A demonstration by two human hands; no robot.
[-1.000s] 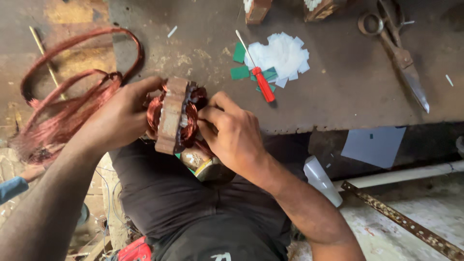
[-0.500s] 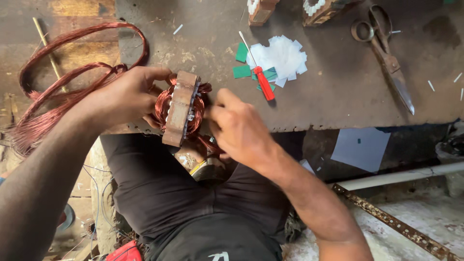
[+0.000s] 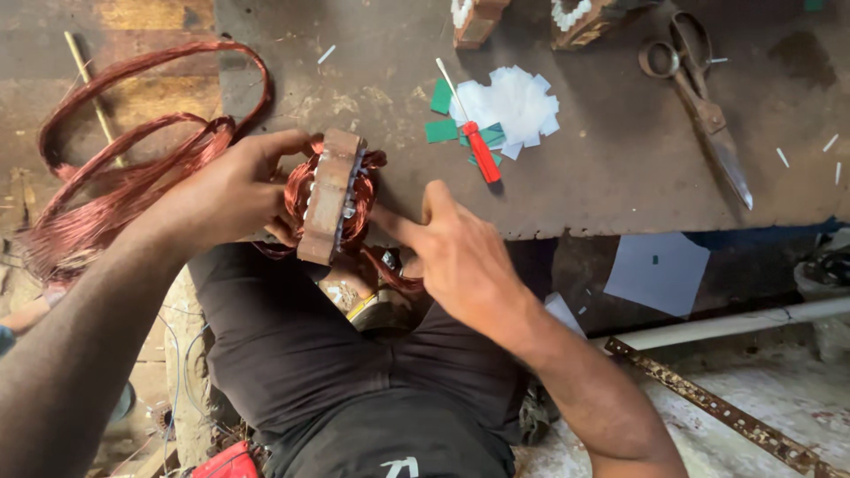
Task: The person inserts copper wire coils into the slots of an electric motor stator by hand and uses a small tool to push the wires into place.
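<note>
A motor stator (image 3: pixel 331 196), a rusty-brown laminated block with copper windings bulging from both faces, is held upright at the near edge of the dark workbench (image 3: pixel 620 177). My left hand (image 3: pixel 228 190) grips it from the left side. The fingers of my right hand (image 3: pixel 452 252) press against the copper winding on its right face, thumb raised. A loop of copper wire hangs below the stator toward my lap.
Loose coils of copper wire (image 3: pixel 124 168) lie at the left. On the bench sit a red-handled tool (image 3: pixel 482 155), white and green paper pieces (image 3: pixel 513 102), large scissors (image 3: pixel 699 97) and two more stators (image 3: pixel 478 19) at the far edge. A white pipe (image 3: pixel 735 323) and rusty strip (image 3: pixel 717 407) lie on the floor.
The stator has been lifted slightly and turned more edge-on. My right hand has shifted from covering the winding to pressing it with extended fingers.
</note>
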